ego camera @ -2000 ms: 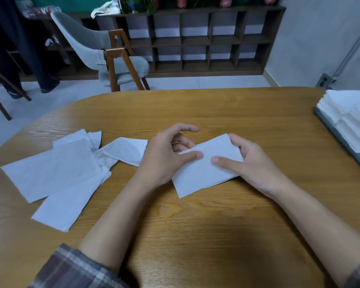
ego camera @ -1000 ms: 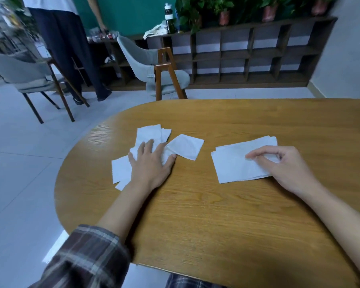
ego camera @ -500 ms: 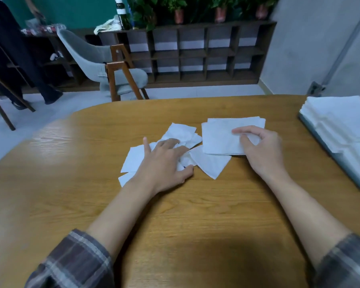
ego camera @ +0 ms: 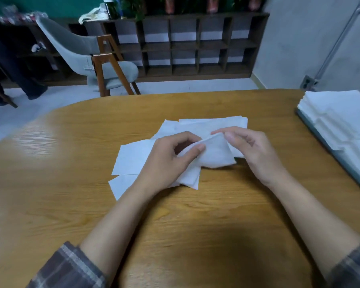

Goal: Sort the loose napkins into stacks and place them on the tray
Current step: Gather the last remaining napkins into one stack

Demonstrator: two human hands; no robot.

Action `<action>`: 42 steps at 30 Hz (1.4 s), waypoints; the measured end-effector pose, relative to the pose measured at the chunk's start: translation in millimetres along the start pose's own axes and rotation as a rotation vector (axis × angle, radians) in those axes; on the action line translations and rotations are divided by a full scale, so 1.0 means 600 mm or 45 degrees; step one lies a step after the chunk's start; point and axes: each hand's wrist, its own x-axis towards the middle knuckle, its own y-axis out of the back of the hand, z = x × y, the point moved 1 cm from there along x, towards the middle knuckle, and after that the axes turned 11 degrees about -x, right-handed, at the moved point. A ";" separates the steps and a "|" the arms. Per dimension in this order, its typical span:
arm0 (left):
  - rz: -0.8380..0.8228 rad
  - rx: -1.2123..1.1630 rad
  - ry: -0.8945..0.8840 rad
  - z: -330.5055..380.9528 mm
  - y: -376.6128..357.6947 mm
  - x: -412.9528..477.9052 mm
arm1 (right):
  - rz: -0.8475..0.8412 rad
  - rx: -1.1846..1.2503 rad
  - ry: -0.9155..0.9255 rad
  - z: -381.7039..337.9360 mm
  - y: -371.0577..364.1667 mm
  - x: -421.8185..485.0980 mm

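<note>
Fingers (ego camera: 198, 149) pinch napkin (ego camera: 216, 155), hiding its corner.

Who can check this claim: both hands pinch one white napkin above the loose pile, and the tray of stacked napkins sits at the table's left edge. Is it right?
No. The head view shows the tray of stacked napkins at the right edge of the table, not the left. The rest stands: the left hand and right hand pinch one white napkin above the loose pile.

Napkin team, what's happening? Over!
Left hand, right hand both pinch one white paper napkin. Loose white napkins underneath. Stacks on grey tray. Nothing blocking.
</note>
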 end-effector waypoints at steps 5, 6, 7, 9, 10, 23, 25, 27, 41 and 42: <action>0.009 -0.113 0.061 0.007 0.006 0.000 | 0.013 0.063 -0.067 0.005 -0.021 -0.003; 0.031 -0.116 0.063 0.007 0.008 -0.001 | 0.042 0.059 -0.085 0.010 -0.021 -0.002; 0.063 -0.115 0.069 0.006 0.010 -0.001 | 0.059 0.077 -0.113 0.011 -0.021 -0.001; 0.127 -0.120 0.097 0.004 0.018 0.001 | 0.053 0.129 -0.169 0.012 -0.018 0.000; 0.152 -0.128 0.109 0.003 0.021 0.002 | 0.014 0.174 -0.182 0.013 -0.018 0.000; 0.231 -0.214 0.118 0.007 0.011 0.001 | -0.067 0.023 0.002 0.002 -0.039 -0.010; 0.244 -0.178 0.102 0.003 0.008 0.002 | -0.002 -0.070 0.051 0.004 -0.039 -0.008; 0.260 -0.092 0.074 -0.001 0.007 0.003 | 0.025 -0.075 0.085 0.006 -0.034 -0.005; 0.192 0.243 -0.027 -0.005 0.021 0.000 | 0.019 -0.059 -0.040 0.015 -0.021 0.003; 0.191 0.455 -0.091 -0.008 0.027 -0.001 | 0.062 -0.090 -0.059 0.021 -0.022 0.004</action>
